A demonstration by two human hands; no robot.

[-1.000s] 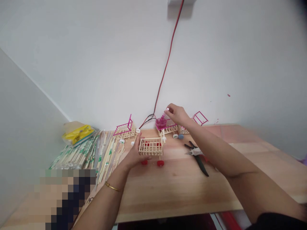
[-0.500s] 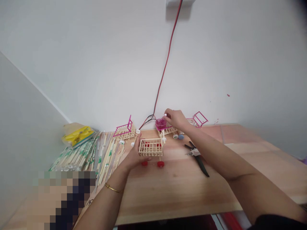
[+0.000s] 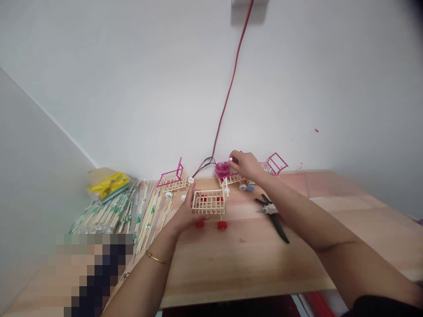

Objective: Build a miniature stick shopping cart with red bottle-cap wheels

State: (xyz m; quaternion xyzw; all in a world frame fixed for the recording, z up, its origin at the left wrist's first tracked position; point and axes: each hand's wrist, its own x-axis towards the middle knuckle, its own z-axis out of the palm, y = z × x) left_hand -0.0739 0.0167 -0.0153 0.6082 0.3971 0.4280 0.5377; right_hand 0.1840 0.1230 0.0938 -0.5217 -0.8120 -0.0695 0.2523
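My left hand (image 3: 185, 213) grips the left end of a small cart (image 3: 209, 203) built of bare wooden sticks, with red bottle-cap wheels (image 3: 222, 225) underneath. The cart is upright, low over the table. Farther back, my right hand (image 3: 246, 165) is pinched on a small white-ended object (image 3: 230, 159); the rest of it is hidden by the fingers. Just left of those fingertips is a clear cup of magenta paint (image 3: 223, 170). Behind my right hand and forearm, a stick cart with a magenta frame (image 3: 276, 164) is partly covered.
Another magenta-rimmed cart (image 3: 172, 180) stands by the wall. Loose sticks (image 3: 145, 215), bundled sticks (image 3: 102, 215) and a yellow bag (image 3: 109, 187) lie left. Pliers (image 3: 276, 224) and a glue-gun-like nozzle (image 3: 264, 210) lie near my right forearm. A red-black cable (image 3: 228, 99) runs down the wall.
Both hands keep nearly the same places, the left on the cart and the right beside the paint cup. The whole view has shifted slightly.
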